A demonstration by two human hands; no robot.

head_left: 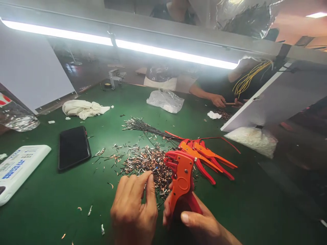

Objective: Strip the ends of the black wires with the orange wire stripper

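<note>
My right hand (196, 217) is wrapped round the handles of a red and orange wire stripper (183, 173), its jaws pointing up and to the left. Just left of those jaws, my left hand (135, 204) pinches a small wire (155, 169) with a bluish tip between thumb and forefinger; most of it is hidden by the fingers. Behind both hands spreads a heap of short wire scraps (145, 161), copper, black and silvery. A bundle of black wires (150, 129) with metal ends lies beyond the heap. More red and orange wire strippers (208, 153) rest to its right.
At left are a black phone (74, 148), a white box-like device (22, 170), a plastic bottle (17, 115) and a white cloth (84, 109). A clear bag (165, 100) lies farther back. Across the table, a co-worker's hands (222, 101) hold something thin. A lamp (176, 54) spans overhead.
</note>
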